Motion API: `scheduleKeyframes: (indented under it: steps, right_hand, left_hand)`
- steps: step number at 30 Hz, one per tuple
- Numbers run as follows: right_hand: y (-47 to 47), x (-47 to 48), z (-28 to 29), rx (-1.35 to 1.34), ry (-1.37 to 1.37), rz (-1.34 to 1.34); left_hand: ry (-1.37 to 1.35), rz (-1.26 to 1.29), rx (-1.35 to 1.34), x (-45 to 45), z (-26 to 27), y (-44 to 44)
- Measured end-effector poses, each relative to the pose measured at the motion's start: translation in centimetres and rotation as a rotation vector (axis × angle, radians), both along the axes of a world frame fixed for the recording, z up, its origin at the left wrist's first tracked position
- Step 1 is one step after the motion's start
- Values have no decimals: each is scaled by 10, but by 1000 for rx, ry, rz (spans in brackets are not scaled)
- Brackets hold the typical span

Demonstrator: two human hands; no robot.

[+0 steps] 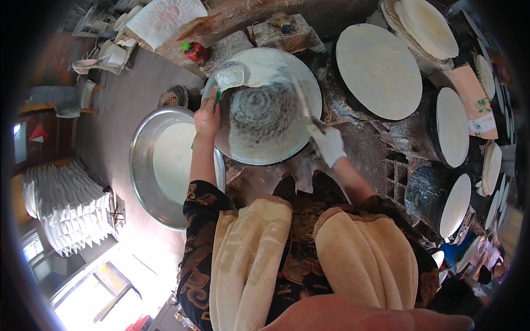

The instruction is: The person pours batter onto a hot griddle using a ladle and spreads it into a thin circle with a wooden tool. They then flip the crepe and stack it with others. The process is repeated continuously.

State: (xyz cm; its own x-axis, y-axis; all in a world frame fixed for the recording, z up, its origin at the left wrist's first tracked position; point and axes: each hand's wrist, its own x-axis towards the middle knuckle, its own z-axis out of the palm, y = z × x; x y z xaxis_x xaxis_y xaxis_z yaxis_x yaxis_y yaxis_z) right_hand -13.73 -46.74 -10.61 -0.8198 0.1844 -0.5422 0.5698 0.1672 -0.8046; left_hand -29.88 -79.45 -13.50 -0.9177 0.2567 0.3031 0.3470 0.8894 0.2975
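My bare left hand is closed on the green handle of a ladle, whose bowl lies over the upper left of a round griddle. Pale batter covers the far part of the griddle, and a thinner, streaky layer lies over its darker middle. My right hand, in a white glove, grips a long, thin spreader that reaches over the griddle's right side. Left of the griddle, partly behind my left forearm, stands a large metal basin holding pale batter.
More round griddles, one bearing a large pale flatbread, stand to the right. Stacked flatbreads lie at the upper right, near a cardboard piece. A red bottle with a green cap stands beyond the griddle. Another person is at the far right.
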Motion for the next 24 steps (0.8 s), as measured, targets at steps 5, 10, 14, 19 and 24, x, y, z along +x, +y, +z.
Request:
scheduleKeyframes:
  steps: [5, 10, 14, 19, 24]
  right_hand:
    - [-73, -26, -3, -110, 148, 170]
    - [17, -30, 25, -223, -125, 162]
    - [36, -47, 14, -200, -63, 145]
    - [-28, -43, -9, -217, -113, 386]
    - [70, -104, 11, -101, -125, 356]
  left_hand:
    - [14, 104, 96, 18, -2, -3]
    - [64, 210, 151, 66, -12, -34]
    - [101, 222, 209, 90, -12, -20]
    - [102, 324, 222, 109, -20, -7]
    - [101, 396, 221, 142, -14, -9]
